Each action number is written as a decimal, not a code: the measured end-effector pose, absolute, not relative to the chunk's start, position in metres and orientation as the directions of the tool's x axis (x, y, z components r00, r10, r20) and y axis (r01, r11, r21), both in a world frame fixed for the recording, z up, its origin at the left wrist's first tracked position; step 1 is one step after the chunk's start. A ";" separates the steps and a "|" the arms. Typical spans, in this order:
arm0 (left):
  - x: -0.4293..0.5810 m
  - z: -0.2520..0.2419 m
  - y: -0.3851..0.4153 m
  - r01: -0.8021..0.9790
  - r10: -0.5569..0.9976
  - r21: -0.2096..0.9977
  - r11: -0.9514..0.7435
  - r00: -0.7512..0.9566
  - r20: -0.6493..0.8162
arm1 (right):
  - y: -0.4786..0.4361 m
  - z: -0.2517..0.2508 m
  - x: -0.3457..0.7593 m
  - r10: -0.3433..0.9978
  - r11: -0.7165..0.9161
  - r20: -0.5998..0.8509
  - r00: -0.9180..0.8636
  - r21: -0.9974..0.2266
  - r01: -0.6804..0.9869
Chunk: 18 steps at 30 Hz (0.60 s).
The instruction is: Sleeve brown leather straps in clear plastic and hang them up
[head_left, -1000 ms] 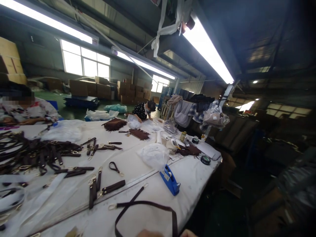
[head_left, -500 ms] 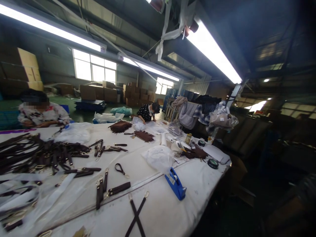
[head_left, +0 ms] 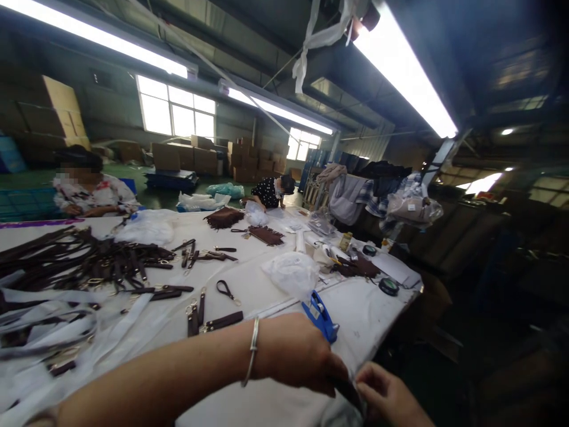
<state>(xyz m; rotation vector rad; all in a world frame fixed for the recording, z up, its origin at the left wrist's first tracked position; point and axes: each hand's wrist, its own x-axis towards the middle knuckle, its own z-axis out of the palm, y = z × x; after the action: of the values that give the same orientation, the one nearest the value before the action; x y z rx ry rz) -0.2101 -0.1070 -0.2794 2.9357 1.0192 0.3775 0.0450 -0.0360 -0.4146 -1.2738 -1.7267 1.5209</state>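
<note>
My left hand (head_left: 300, 356), a silver bangle on its wrist, reaches across the white table (head_left: 368, 308) to its near right edge, fingers curled down. My right hand (head_left: 386, 397) comes up from the bottom right and meets it. A dark brown strap (head_left: 345, 388) shows only as a short piece between the two hands, and both pinch it. The rest of the strap is hidden under my left hand and arm.
A blue tape dispenser (head_left: 320, 314) sits just beyond my left hand, with a crumpled plastic bag (head_left: 291, 273) behind it. Short straps (head_left: 208, 317) and a big strap pile (head_left: 80, 261) lie left. Two people (head_left: 89, 190) (head_left: 271, 193) work at the far side.
My left arm has swung in across the table and my right hand has come into view. The long strap lying near the edge is now covered and gripped. The camera has shifted slightly left.
</note>
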 end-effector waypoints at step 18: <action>-0.322 -0.300 -0.046 0.733 0.857 0.611 -0.299 0.488 -0.166 | 0.015 -0.378 0.213 0.999 -0.042 -0.039 0.016 -0.938 0.345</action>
<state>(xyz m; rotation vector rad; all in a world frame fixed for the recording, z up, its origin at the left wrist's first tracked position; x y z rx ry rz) -0.3220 -0.0459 -0.2996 2.1006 1.3042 0.2524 0.2129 0.0151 -0.3779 -1.5009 -1.4372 1.0450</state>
